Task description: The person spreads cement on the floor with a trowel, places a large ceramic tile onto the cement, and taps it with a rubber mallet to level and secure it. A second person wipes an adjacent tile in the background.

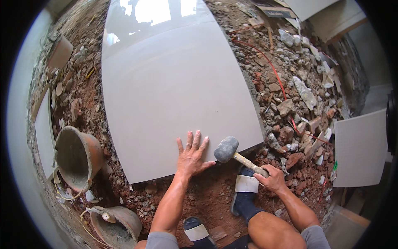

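Note:
A large glossy off-white floor tile [166, 95] stretches away from me, with bright window reflections at its far end. My left hand [191, 155] lies flat on its near edge, fingers spread. In my right hand [271, 178] is a rubber mallet [226, 149], gripped by its worn, pale handle. The mallet's dark grey head is over the tile's near right edge, close to my left thumb; whether it touches the tile I cannot tell. Beneath the handle is my right foot in a dark sock with a white band [246, 184].
Two mortar-crusted buckets [93, 155] lie tipped at the left, the nearer one [128, 220] with a tool handle inside. Broken rubble [286, 108] covers the ground at the right, crossed by a red cable [273, 68]. A loose tile [360, 149] leans at far right.

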`<state>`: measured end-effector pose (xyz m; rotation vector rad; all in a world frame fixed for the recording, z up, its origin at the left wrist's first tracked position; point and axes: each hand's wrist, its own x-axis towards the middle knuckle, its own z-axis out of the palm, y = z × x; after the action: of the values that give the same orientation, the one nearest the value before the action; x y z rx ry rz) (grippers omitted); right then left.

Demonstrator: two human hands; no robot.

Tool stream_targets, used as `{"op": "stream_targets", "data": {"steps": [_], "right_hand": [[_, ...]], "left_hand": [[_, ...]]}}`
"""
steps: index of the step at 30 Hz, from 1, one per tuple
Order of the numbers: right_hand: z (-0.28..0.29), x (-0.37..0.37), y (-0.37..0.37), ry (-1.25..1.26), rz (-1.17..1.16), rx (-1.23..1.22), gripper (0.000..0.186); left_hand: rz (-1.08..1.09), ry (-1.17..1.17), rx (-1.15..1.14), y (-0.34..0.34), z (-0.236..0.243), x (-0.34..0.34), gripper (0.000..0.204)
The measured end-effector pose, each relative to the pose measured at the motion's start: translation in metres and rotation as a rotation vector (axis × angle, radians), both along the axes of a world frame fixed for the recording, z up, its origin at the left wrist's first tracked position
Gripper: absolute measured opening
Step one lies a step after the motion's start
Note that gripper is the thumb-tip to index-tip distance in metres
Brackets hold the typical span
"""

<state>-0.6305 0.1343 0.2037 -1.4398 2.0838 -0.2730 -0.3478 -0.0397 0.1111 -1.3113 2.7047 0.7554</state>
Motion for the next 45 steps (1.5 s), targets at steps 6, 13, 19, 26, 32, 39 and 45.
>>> {"op": "stream_targets", "data": {"steps": [6,13,19,26,32,39,45], "right_hand": [[0.004,0.011,-0.023,0.060,0.063,-0.050,0.040],[0.008,0.027,-0.034,0.101,0.116,-0.068,0.034],[-0.006,0.048,-0.054,0.040,0.140,-0.025,0.030],[-0.011,0.097,-0.097,-0.007,0.292,0.017,0.033],[-0.017,0.122,-0.121,-0.069,0.360,0.022,0.034],[-0.018,0.138,-0.129,-0.139,0.407,-0.006,0.034],[0.002,0.172,-0.151,-0.299,0.586,0.008,0.030]], "left_hand": [[0.151,0.059,-0.069,0.021,-0.009,0.003,0.100],[0.406,0.198,-0.091,0.052,-0.009,0.036,0.094],[0.569,0.116,-0.106,0.088,-0.015,0.104,0.086],[0.644,0.163,-0.163,0.092,-0.029,0.107,0.059],[0.695,0.175,-0.183,0.091,-0.032,0.101,0.057],[0.703,0.163,-0.171,0.090,-0.027,0.100,0.057],[0.690,0.094,-0.158,0.090,-0.020,0.100,0.059]]}}
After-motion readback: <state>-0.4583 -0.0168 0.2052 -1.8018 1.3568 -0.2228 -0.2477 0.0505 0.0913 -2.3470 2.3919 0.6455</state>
